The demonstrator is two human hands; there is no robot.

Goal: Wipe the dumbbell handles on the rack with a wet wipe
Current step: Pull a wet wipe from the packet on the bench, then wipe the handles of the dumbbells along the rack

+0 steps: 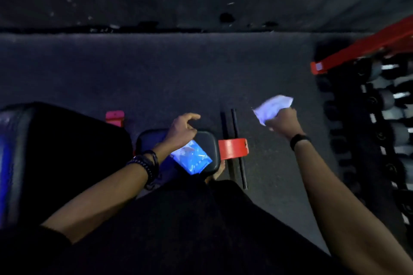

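Observation:
My right hand (282,121) grips a crumpled white wet wipe (273,107), held in the air to the left of the rack. The dumbbell rack (348,51) has a red frame and stands at the right edge, with several black dumbbells (380,100) in rows; their pale handles show between the heads. My left hand (182,128) hovers with relaxed fingers just above a blue wipes packet (193,158), which lies on a small black bench pad (207,140).
A large black padded bench (55,152) fills the left. A red bracket (232,148) and two black bars (234,140) lie on the dark rubber floor between the pad and the rack. A pink-red bracket (115,117) sits behind the bench.

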